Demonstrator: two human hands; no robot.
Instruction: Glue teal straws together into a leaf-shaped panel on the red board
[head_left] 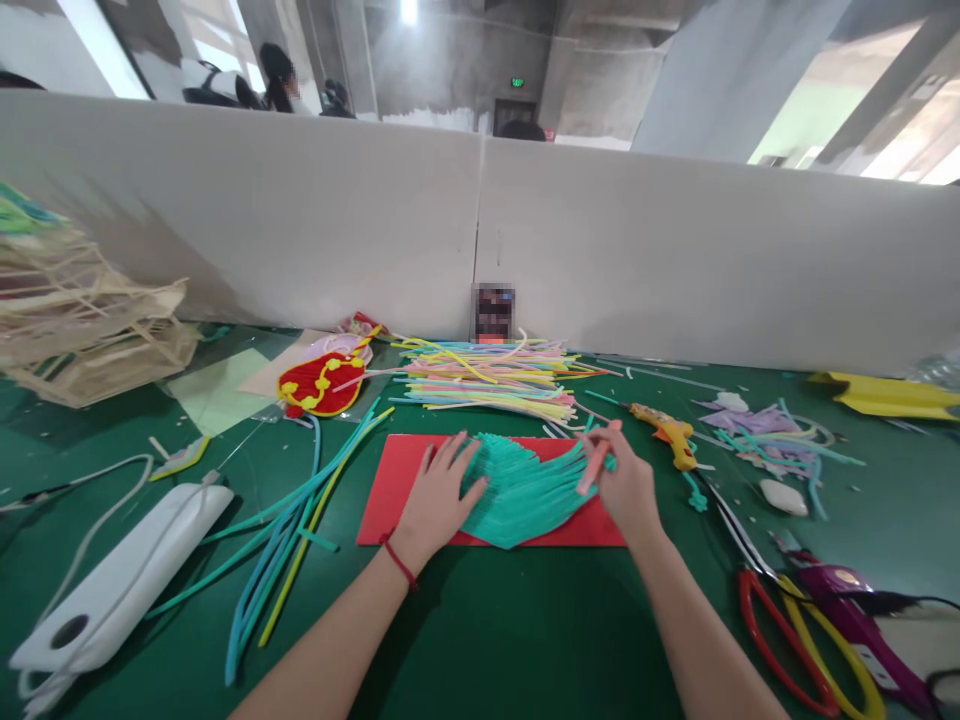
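A teal fan-shaped piece made of pipe cleaners (pixel 525 490) lies on a red sheet (pixel 390 495) in the middle of the green table. My left hand (pixel 439 495) lies flat with fingers spread on the fan's left edge. At the fan's upper right edge, my right hand (pixel 626 485) is closed on a pink pipe cleaner (pixel 592 468), pinching it between the fingers.
A heap of coloured pipe cleaners (pixel 487 380) lies behind the red sheet. A red and yellow gourd shape (pixel 322 385) is at left, long teal strands (pixel 292 530) and a white device (pixel 120 575) further left. A glue gun (pixel 671 435) and scissors (pixel 795 630) are at right.
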